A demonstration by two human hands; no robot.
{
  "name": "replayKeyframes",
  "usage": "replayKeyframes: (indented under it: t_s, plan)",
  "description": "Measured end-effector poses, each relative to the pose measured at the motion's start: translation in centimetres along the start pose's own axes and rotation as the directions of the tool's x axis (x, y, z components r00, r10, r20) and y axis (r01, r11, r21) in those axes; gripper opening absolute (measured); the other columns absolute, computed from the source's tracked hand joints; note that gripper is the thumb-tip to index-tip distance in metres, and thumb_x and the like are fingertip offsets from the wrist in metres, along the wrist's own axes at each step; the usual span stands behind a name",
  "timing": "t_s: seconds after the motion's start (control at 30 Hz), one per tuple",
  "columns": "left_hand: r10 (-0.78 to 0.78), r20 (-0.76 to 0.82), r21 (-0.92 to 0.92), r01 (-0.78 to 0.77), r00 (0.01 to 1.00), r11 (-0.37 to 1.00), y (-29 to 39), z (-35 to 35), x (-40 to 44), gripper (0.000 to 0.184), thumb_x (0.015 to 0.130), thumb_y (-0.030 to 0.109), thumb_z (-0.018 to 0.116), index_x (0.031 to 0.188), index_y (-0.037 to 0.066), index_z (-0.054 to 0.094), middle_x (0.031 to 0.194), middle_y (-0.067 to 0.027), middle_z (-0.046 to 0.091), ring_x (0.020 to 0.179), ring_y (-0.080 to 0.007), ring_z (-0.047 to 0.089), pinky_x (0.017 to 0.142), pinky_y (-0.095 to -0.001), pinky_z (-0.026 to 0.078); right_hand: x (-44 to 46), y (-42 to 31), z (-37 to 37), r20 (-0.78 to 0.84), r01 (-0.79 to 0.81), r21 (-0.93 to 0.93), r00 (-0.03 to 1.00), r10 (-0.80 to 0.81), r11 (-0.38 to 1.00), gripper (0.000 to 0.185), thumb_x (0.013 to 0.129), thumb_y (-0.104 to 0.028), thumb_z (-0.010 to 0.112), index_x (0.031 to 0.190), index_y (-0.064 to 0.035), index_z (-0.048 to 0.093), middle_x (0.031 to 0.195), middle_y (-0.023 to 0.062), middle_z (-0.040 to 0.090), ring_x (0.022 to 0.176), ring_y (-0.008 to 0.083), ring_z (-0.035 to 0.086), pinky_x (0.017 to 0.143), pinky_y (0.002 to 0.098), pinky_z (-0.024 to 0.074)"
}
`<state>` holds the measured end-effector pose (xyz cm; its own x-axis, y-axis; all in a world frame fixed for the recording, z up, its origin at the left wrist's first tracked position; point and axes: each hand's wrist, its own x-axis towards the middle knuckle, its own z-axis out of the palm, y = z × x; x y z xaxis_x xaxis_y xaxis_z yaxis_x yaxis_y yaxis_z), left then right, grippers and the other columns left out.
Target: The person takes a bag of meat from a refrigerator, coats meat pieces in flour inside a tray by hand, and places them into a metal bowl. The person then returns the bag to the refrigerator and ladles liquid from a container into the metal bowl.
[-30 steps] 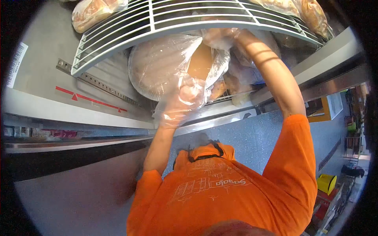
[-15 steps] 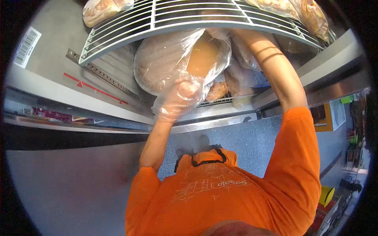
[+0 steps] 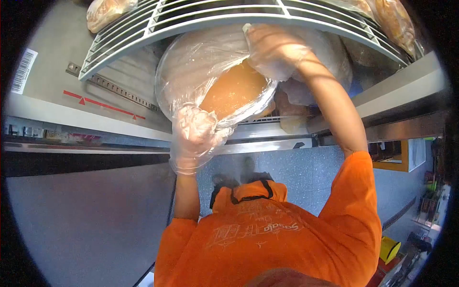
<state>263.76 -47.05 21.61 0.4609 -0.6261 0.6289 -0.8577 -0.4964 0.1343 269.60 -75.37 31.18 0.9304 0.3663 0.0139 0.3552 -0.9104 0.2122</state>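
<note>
A large round bowl of orange-brown liquid (image 3: 234,90) sits under a white wire shelf (image 3: 210,27). Clear plastic film (image 3: 198,60) covers its left and far parts, with an opening over the liquid. At the near left rim, my left hand (image 3: 195,128), in a loose clear plastic glove, is closed on the film. My right hand (image 3: 273,47), gloved too, reaches just below the shelf's front edge and pinches film at the far right of the opening. Its fingertips are partly blurred by the plastic.
Bagged food (image 3: 109,13) lies on the upper shelf at left, and another bag (image 3: 393,24) at right. Right of the bowl, wrapped items (image 3: 292,107) rest on a lower rack. The cabinet's metal side wall (image 3: 43,62) and door frame (image 3: 397,88) flank my arms.
The opening in the film is wider, showing more liquid. My left hand has moved left and slightly down. My right hand has come out from under the shelf toward me.
</note>
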Motion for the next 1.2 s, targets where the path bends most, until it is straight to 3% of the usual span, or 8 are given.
replayKeyframes:
  t_s: [0.57,0.7,0.73,0.8,0.93,1.1,1.17,1.2]
  plan:
    - [-0.260,-0.291,-0.079,0.248,0.921,0.966,4.0,3.0,-3.7,0.036,0.063,0.015,0.085,0.093,0.010,0.067,0.104,-0.0089,0.061,0.096,-0.0304,0.061,0.091,-0.0468,0.048,-1.3,0.0,7.5,-0.556,0.000,0.296,0.813,0.172,0.955,0.020,0.085,-0.018,0.058,0.095,-0.0023,0.063,0.096,0.0129,0.063,0.087,0.0240,0.061,0.076,0.0329,0.0471]
    - [-0.379,-0.521,-0.125,0.370,0.765,0.920,5.3,4.2,-6.5,0.055,0.070,0.016,0.084,0.116,0.003,0.056,0.113,-0.0136,0.055,0.106,-0.0297,0.055,0.091,-0.0433,0.048,-0.3,0.6,7.5,-0.569,-0.004,0.277,0.805,0.167,0.961,0.015,0.089,-0.017,0.055,0.089,-0.0038,0.061,0.086,0.0104,0.061,0.075,0.0199,0.060,0.064,0.0309,0.0468]
    - [-0.595,-0.600,-0.410,0.433,0.535,0.803,5.2,5.6,-6.4,0.054,0.076,0.017,0.081,0.118,0.000,0.053,0.114,-0.0142,0.054,0.106,-0.0276,0.054,0.090,-0.0402,0.048,0.0,0.9,7.5,-0.569,-0.009,0.268,0.805,0.166,0.963,0.015,0.090,-0.017,0.054,0.087,-0.0042,0.061,0.083,0.0097,0.061,0.072,0.0189,0.060,0.062,0.0304,0.0467]
    - [-0.896,-0.276,-0.754,0.500,0.347,0.426,5.0,5.2,-6.4,0.039,0.090,0.028,0.070,0.112,0.000,0.054,0.100,-0.0094,0.057,0.096,-0.0199,0.057,0.086,-0.0324,0.049,0.7,1.5,7.3,-0.567,-0.023,0.251,0.806,0.167,0.968,0.016,0.091,-0.016,0.053,0.084,-0.0050,0.060,0.078,0.0084,0.060,0.066,0.0169,0.060,0.056,0.0294,0.0466]
    - [-0.943,-0.084,-0.583,0.752,0.321,0.308,3.7,4.1,-3.3,0.026,0.097,0.027,0.061,0.103,0.003,0.054,0.088,-0.0022,0.054,0.079,-0.0143,0.052,0.070,-0.0301,0.045,2.4,2.5,6.8,-0.563,-0.099,0.099,0.815,0.138,0.990,0.022,0.095,-0.015,0.049,0.077,-0.0065,0.058,0.068,0.0059,0.058,0.054,0.0129,0.059,0.044,0.0274,0.0463]
    - [-0.986,0.069,-0.894,0.449,0.152,0.007,1.5,5.0,-1.5,0.026,0.099,0.028,0.059,0.085,0.008,0.051,0.070,0.0064,0.039,0.058,-0.0065,0.035,0.050,-0.0261,0.030,5.3,1.5,9.9,-0.474,-0.476,-0.876,0.879,0.045,0.077,0.024,0.094,-0.012,0.050,0.079,0.0035,0.060,0.069,0.0176,0.064,0.063,0.0259,0.066,0.056,0.0351,0.0539]
    - [-0.981,0.114,-0.921,0.388,0.158,-0.044,0.8,4.8,-1.1,0.021,0.099,0.027,0.058,0.092,0.008,0.054,0.078,0.0042,0.045,0.066,-0.0080,0.041,0.057,-0.0264,0.036,3.7,0.4,3.4,-0.174,-0.315,-0.331,0.947,0.271,0.890,0.026,0.094,-0.015,0.051,0.093,0.0089,0.060,0.088,0.0244,0.067,0.085,0.0333,0.067,0.074,0.0403,0.0546]
    - [-0.978,0.136,-0.932,0.357,0.161,-0.071,0.5,4.6,-0.9,0.019,0.099,0.027,0.058,0.095,0.009,0.056,0.082,0.0031,0.048,0.069,-0.0088,0.044,0.060,-0.0266,0.038,2.7,-0.1,1.1,0.007,-0.231,0.180,0.972,0.234,0.956,0.030,0.094,-0.017,0.051,0.099,0.0116,0.060,0.097,0.0278,0.068,0.096,0.0370,0.068,0.083,0.0429,0.0550]
